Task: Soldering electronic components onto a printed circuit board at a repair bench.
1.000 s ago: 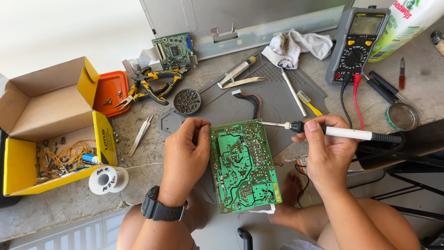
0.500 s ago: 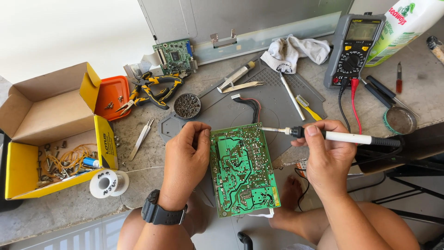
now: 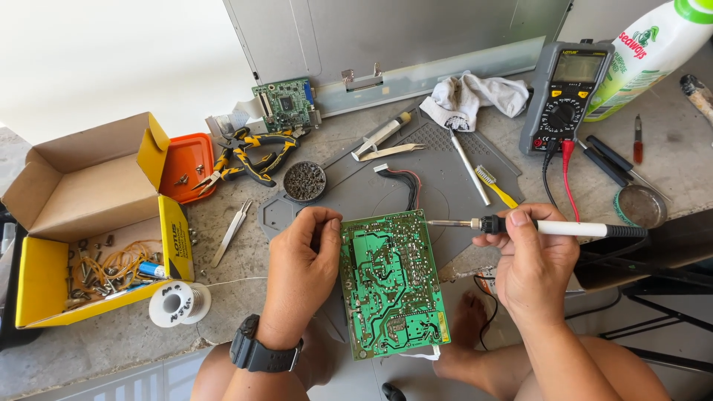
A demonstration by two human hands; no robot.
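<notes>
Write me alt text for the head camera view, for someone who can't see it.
Seen from above, the left hand steadies a green circuit board on a grey mat while the right hand holds a soldering iron with its tip at the board's top right edge. Around them lie a solder spool, tweezers, pliers, a multimeter and an open cardboard box.

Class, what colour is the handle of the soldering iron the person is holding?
White, with a black grip collar; the soldering iron shows in the head view.

Looks like a home electronics repair bench: multimeter (image 3: 566, 96) beyond the right hand (image 3: 531, 260), pliers (image 3: 249, 152) and solder spool (image 3: 179, 303) around the left hand (image 3: 304, 271).
</notes>
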